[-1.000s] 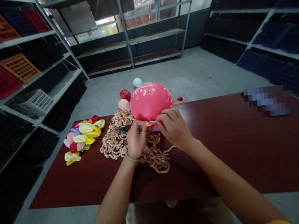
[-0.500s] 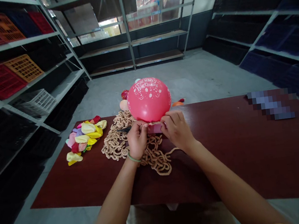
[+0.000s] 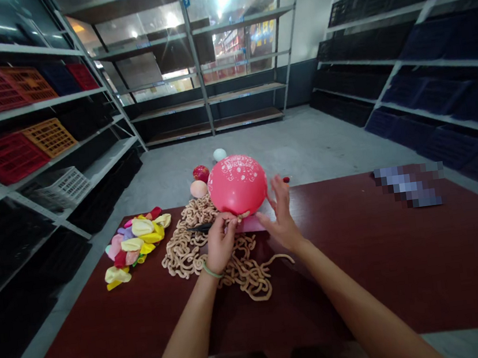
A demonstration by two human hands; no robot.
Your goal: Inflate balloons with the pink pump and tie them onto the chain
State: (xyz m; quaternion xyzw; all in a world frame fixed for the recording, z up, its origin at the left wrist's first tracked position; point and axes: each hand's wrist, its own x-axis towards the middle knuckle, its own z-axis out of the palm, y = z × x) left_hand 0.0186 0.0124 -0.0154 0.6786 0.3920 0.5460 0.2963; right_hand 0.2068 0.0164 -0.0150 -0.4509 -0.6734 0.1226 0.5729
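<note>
My left hand (image 3: pixel 221 242), with a green band at the wrist, pinches the near end of an inflated pink-red balloon (image 3: pixel 237 184) printed in white. A short piece of tan cord shows at its fingertips. My right hand (image 3: pixel 282 217) is open beside the balloon's right side, fingers spread and raised; whether a fingertip touches the balloon I cannot tell. Beneath and around my left hand lies a heap of tan, curly cord (image 3: pixel 186 246), one loose end (image 3: pixel 281 257) trailing right. A dark, pointed tool (image 3: pixel 199 228) and a pink flat item (image 3: pixel 253 223) are partly hidden.
Uninflated balloons (image 3: pixel 138 243) in several colours are piled left on the dark red table (image 3: pixel 389 265). Past its far edge are a red balloon (image 3: pixel 201 174), a peach balloon (image 3: pixel 199 189) and a pale balloon (image 3: pixel 219 154). Shelves with crates (image 3: pixel 5 161) stand left. A blurred-out item (image 3: pixel 409 184) lies right.
My right hand has let go of the balloon's near end and opened, fingers now raised. My left hand keeps its pinch. The view has tilted upward.
</note>
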